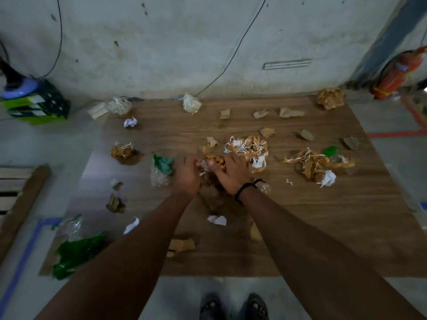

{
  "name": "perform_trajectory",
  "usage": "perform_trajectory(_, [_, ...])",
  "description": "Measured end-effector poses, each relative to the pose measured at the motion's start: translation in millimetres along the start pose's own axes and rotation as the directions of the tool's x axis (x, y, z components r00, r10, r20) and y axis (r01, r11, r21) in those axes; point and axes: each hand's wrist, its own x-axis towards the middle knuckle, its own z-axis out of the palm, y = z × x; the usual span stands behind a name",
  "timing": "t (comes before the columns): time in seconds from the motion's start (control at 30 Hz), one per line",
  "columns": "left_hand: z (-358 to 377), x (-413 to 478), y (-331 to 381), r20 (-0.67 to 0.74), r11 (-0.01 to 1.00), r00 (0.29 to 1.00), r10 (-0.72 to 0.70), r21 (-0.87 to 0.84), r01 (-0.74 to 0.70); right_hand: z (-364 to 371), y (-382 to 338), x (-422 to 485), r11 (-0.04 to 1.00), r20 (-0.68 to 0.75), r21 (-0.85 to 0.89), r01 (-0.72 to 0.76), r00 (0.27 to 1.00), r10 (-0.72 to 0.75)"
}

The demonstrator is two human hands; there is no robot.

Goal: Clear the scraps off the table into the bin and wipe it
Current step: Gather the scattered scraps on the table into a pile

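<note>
Both hands meet over the middle of the wooden worktop [300, 227]. The left hand [187, 175] and right hand [231, 172] are closed together on a clump of orange-brown scraps [216, 160]. Just left of the left hand lies a green wad in clear plastic [161, 166]. Right of the right hand lies a shredded pile [251, 148]. A white crumpled paper [217, 220] lies between the forearms.

The wooden table [300, 227] is strewn with scraps: a tangled orange-and-white clump [251, 148] near its middle, another such tangle [312, 161] toward its right side, torn brown card pieces [290, 112] along its far edge, and crumpled green plastic [76, 252] hanging off its near-left corner
</note>
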Motion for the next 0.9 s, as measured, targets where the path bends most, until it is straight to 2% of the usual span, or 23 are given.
perform_trajectory(0.1, [-3, -8, 2, 0.028, 1.0, 1.0, -0.008, 0.013, 0.008, 2, -1, -6, 1.0, -0.002, 0.005, -0.013, 1.0, 0.013])
perform_trajectory(0.2, [-7, -11, 2, -0.051, 0.998, 0.997, 0.057, 0.016, -0.056, -6, -8, -12, 0.997, 0.009, 0.067, 0.043, 0.999, -0.044])
perform_trajectory(0.3, [-13, -4, 17, -0.121, 0.992, 0.984, 0.127, 0.028, -0.125, -21, -18, -16, 0.961, 0.074, 0.274, 0.027, 0.996, -0.049])
perform_trajectory(0.37, [-17, -2, 38, -0.152, 0.985, 0.974, 0.17, 0.034, -0.166, -34, -27, -20, 0.898, 0.134, 0.437, -0.052, 0.991, -0.008])
perform_trajectory(0.43, [-18, -3, 57, -0.124, 0.98, 0.974, 0.191, 0.081, -0.182, -52, -39, -29, 0.812, 0.175, 0.572, -0.117, 0.984, 0.019])
perform_trajectory(0.53, [-14, -5, 71, 0.053, 0.94, 0.953, 0.298, 0.157, -0.303, -73, -52, -36, 0.623, 0.178, 0.761, -0.182, 0.982, 0.068])
perform_trajectory(0.57, [-13, -5, 73, 0.118, 0.924, 0.938, 0.326, 0.168, -0.342, -77, -54, -36, 0.628, 0.148, 0.764, -0.15, 0.987, 0.057])
perform_trajectory(0.6, [-11, -4, 75, 0.152, 0.915, 0.927, 0.342, 0.171, -0.366, -79, -54, -35, 0.686, 0.101, 0.722, -0.095, 0.994, 0.032])
perform_trajectory(0.7, [-11, -3, 96, 0.14, 0.913, 0.93, 0.341, 0.186, -0.363, -100, -37, -36, 0.814, -0.021, 0.581, 0.019, 1.0, -0.009])
perform_trajectory(0.83, [-4, -3, 139, 0.148, 0.88, 0.902, 0.405, 0.206, -0.429, -146, 22, -46, 0.929, -0.182, 0.367, 0.044, 0.983, 0.026])
perform_trajectory(0.9, [9, -1, 159, 0.195, 0.873, 0.89, 0.412, 0.194, -0.447, -167, 64, -51, 0.961, -0.235, 0.274, -0.028, 0.967, 0.095])
